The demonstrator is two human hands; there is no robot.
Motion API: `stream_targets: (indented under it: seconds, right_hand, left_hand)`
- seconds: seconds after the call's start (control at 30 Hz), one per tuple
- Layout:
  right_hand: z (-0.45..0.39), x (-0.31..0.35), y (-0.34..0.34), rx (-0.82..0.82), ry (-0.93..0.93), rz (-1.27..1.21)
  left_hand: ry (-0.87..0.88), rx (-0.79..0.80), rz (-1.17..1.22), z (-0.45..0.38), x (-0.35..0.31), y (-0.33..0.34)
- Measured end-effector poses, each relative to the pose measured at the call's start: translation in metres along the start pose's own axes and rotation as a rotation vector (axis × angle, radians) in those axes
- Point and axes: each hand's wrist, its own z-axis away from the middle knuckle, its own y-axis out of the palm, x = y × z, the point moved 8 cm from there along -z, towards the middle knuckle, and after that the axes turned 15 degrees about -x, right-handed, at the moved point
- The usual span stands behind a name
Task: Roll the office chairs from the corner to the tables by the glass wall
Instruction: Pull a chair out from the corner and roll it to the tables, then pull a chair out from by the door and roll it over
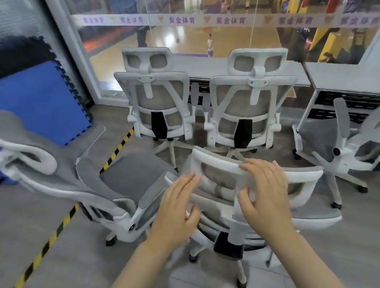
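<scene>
Purple characters run along the white band on the glass wall, repeating 紫金体育 pane after pane; the far-right repeats blur out. No lettering reads on any chair.

Front and centre, the near chair sits with its back to the camera, and both hands are on its white headrest. The right hand grasps the headrest's right end, fingers curled over the top rail, thumb hooked under against the frame. The left hand lies on the left end with fingers nearly straight and together, pressing rather than wrapping; the blur hides exactly where its thumb sits.

Ahead, two parked chairs, left and right, stand side by side, tucked against the long table by the glass. A reclined chair sits at the left, another chair at the right is cut by the frame edge near a second table. Blue foam mats lean on the left wall, and yellow-black tape crosses the floor. The near chair's seat and castors are mostly hidden behind its own back and the arms.
</scene>
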Motion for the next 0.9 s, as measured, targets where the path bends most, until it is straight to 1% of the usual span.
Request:
stream_targets:
  seconds: [0.1, 0.17, 0.33, 0.43, 0.6, 0.7, 0.8, 0.9]
  right_hand:
    - [0.003, 0.027, 0.021, 0.133, -0.139, -0.082]
    - [0.007, 0.047, 0.038, 0.225, -0.188, -0.142]
    - [0.049, 0.102, 0.096, 0.555, -0.168, -0.323]
    - [0.083, 0.149, 0.120, 0.703, -0.212, -0.390]
    - [0.138, 0.255, 0.144, 0.884, -0.302, -0.467]
    - [0.182, 0.330, 0.152, 0.985, -0.339, -0.529]
    - [0.234, 0.411, 0.153, 1.061, -0.391, -0.592]
    - [0.288, 0.485, 0.146, 1.104, -0.460, -0.645]
  left_hand:
    - [-0.112, -0.068, -0.086, 0.022, 0.017, -0.019]
    - [-0.171, -0.104, -0.153, 0.041, 0.026, -0.037]
    - [-0.353, -0.131, -0.323, 0.115, 0.063, -0.093]
    - [-0.483, -0.182, -0.402, 0.165, 0.081, -0.141]
    - [-0.709, -0.289, -0.489, 0.262, 0.106, -0.232]
    - [-0.825, -0.386, -0.518, 0.330, 0.116, -0.291]
    - [-0.921, -0.441, -0.538, 0.400, 0.121, -0.348]
    - [-1.021, -0.500, -0.559, 0.474, 0.124, -0.405]
